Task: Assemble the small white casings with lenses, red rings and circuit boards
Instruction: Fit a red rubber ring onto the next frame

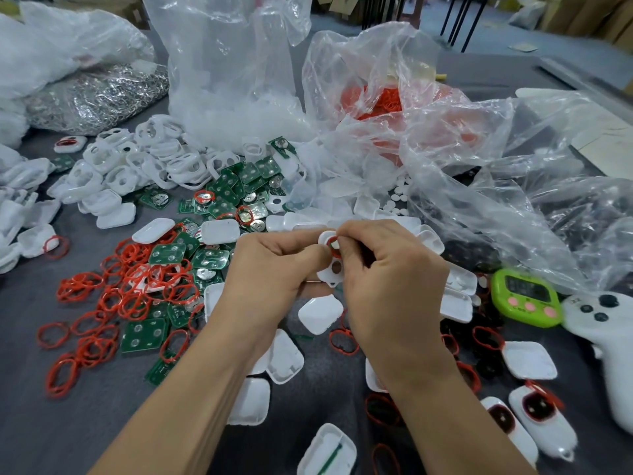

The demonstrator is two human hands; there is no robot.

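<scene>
Both hands meet above the middle of the table around one small white casing [329, 269]. My left hand [270, 269] grips the casing from the left. My right hand [387, 275] pinches a red ring [331, 242] at the casing's upper round opening. A second round hole shows lower on the casing. Loose red rings [113, 296] lie in a heap at the left, green circuit boards [236, 190] are scattered behind and beside them, and white casing halves [144, 162] are piled at the back left.
Clear plastic bags [411, 114] stand at the back, one holding red rings, another holding metal parts [96, 97]. A green timer [525, 298] and a white controller [603, 320] lie at the right. Finished casings [534, 419] rest at the front right. White lids [320, 313] lie under my hands.
</scene>
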